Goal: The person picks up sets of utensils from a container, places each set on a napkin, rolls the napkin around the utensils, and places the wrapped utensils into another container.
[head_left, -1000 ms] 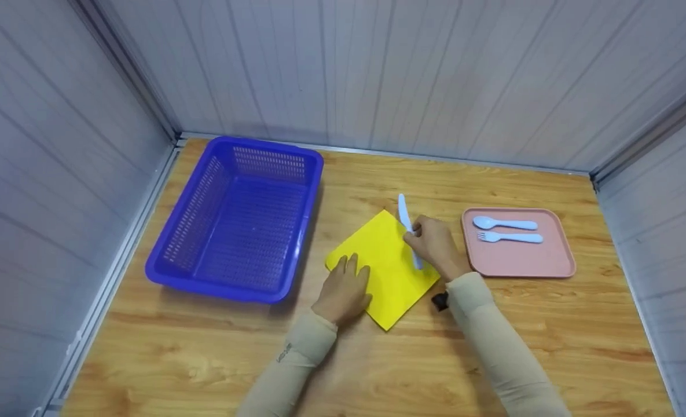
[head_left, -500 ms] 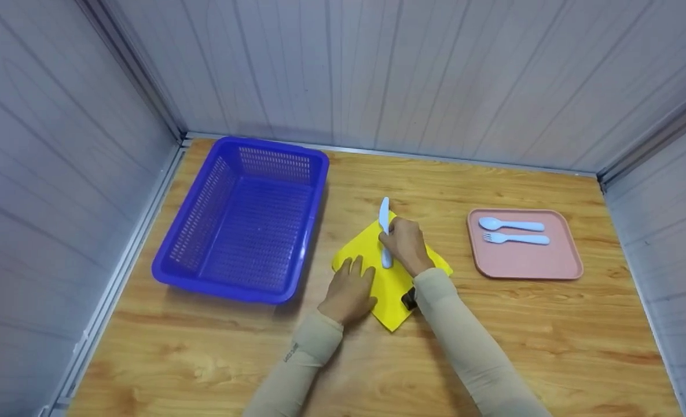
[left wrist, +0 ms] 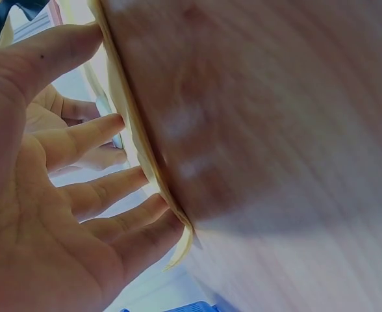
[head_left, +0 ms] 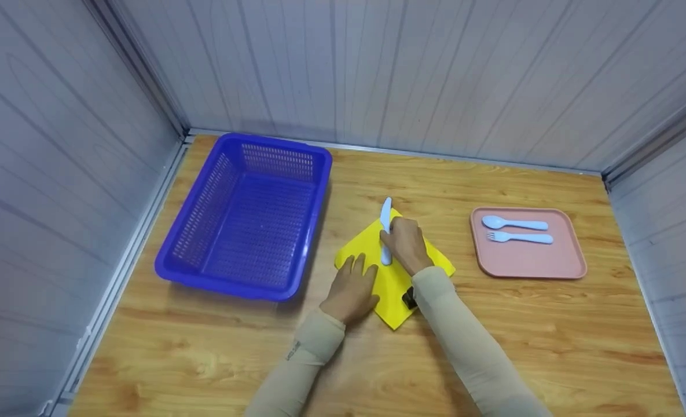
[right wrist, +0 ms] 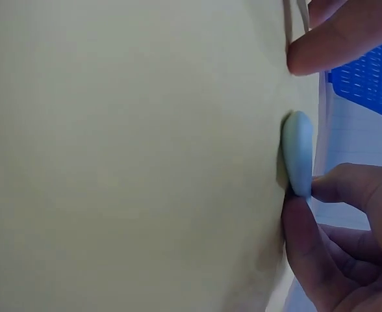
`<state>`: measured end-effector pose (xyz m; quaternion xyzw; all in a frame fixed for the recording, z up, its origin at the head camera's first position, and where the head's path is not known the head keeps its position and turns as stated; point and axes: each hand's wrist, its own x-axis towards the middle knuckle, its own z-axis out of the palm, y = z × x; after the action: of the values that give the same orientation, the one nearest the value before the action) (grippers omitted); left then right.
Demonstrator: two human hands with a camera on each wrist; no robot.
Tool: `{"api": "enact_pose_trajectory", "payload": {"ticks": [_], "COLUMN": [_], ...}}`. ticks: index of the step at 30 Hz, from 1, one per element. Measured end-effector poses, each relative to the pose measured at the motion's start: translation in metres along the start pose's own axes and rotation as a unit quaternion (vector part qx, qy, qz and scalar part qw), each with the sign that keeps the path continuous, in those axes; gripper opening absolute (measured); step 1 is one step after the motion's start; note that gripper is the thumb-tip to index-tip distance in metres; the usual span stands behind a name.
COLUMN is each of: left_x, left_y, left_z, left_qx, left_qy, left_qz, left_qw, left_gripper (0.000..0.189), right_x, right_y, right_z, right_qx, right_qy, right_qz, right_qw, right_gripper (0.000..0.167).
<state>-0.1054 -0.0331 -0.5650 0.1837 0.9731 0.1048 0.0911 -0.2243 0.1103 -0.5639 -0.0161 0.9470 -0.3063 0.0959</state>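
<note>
A: Since a second ago, your right hand (head_left: 407,243) has carried the slim, light-blue, plastic-looking knife (head_left: 385,219) toward 9 o'clock over the thin yellow square sheet (head_left: 390,289).

B: And what is hard for you to make out?

A: Your own fingers cover part of the knife's handle, and a black block (head_left: 409,297) by your wrist hides the sheet around 5 o'clock. The head view cuts off your forearms; the left wrist view leaves just a sliver of the blue plastic basket (head_left: 224,286). Whether the handle touches the sheet or sits just above it, I can't tell you.

B: How does your knife look?

A: Smooth and pale, its blade aimed at 12 o'clock past the sheet's top corner, its rounded handle end toward 6. You pinch that handle between right thumb and curled fingers.

B: And your left hand (head_left: 351,289)?

A: Spread, fingers nearly straight, fingertips touching the sheet's edge near 8 o'clock. Your pink rectangular tray (head_left: 531,260) sits between 2 and 3.
</note>
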Motion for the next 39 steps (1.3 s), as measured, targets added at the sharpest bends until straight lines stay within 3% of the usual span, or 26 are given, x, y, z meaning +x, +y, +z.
{"api": "enact_pose_trajectory", "payload": {"ticks": [9,17,24,39], "left_x": [0.002,0.001,0.0,-0.001], "left_y": [-0.001,-0.001,-0.001,-0.002], "left_z": [0.001,0.001,0.003,0.002], "left_qx": [0.003,-0.008,-0.012,-0.041], "left_qy": [0.001,-0.02,-0.004,-0.03], "left_qz": [0.003,-0.008,-0.002,-0.018], "left_qw": [1.0,0.9997,0.9999,0.9985], "left_gripper": [0.063,0.063,0.062,0.064], "right_x": [-0.002,-0.007,-0.011,-0.013], "right_y": [0.001,0.0,0.002,0.002], "right_z": [0.0,0.0,0.003,0.001], "right_qx": [-0.015,-0.015,-0.032,-0.013], "right_qy": [0.015,0.01,0.008,-0.004], "right_qz": [-0.012,-0.012,-0.012,-0.001], "right_qw": [0.9997,0.9998,0.9994,0.9999], "right_gripper": [0.02,0.019,0.02,0.02]}}
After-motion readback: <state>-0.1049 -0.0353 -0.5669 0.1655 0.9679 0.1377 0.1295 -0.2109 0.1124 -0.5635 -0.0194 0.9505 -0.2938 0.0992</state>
